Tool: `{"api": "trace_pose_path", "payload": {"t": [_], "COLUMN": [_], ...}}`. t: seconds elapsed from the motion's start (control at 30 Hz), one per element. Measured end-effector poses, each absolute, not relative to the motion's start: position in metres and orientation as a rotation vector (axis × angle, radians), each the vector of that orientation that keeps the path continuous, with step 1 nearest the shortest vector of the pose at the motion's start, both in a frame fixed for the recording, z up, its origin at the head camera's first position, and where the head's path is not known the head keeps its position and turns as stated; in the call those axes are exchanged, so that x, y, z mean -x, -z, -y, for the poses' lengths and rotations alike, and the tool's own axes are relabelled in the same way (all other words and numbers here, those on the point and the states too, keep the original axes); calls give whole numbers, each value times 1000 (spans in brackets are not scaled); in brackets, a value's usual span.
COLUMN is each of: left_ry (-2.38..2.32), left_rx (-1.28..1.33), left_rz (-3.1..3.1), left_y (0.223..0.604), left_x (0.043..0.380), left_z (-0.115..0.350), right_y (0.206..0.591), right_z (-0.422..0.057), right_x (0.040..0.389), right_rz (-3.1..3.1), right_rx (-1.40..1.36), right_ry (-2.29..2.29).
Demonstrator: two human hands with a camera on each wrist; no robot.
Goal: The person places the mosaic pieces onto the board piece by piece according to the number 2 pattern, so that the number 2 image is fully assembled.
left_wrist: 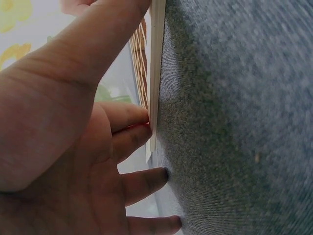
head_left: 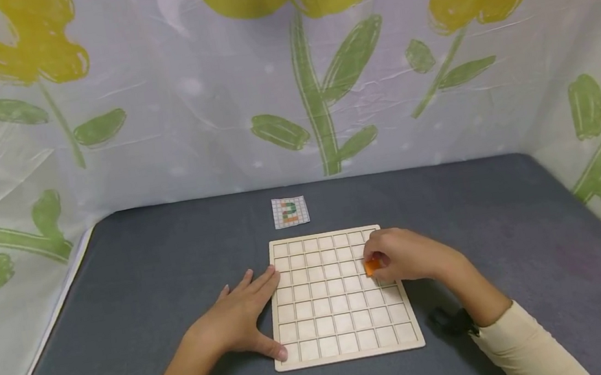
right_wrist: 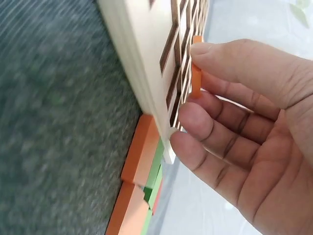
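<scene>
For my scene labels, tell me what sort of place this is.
Probably a makeshift recording booth: there's flower-patterned sheeting behind and beside a grey table with a gridded board.

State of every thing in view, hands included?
Pale wooden grid board: flat on the grey tabletop.
Thin orange tile: pinched, at the board's right side.
Left hand: spread, touching the board's left edge.
Right hand: curled, pinching the tile.
White patterned card: face up beyond the board.
Orange and green blocks: lying beside the board.
</scene>
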State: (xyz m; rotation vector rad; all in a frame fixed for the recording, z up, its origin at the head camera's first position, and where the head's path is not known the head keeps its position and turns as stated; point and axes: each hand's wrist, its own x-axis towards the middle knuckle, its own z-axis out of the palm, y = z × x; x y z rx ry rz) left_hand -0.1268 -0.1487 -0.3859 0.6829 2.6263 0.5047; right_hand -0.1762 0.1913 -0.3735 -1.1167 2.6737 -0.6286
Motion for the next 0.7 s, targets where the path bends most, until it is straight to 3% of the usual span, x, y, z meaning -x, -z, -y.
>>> {"api": "trace_pose_path", "payload": {"t": [0.7], "left_ry": [-516], "left_rx": [-663], "left_rz": [-2613], "left_y": [385], "left_x": [127], "left_z": [149], "right_y": [373], "right_z": [-170], "right_x": [185], "right_rz": [-2664], "right_rx": [1096], "right_ry": [689]}}
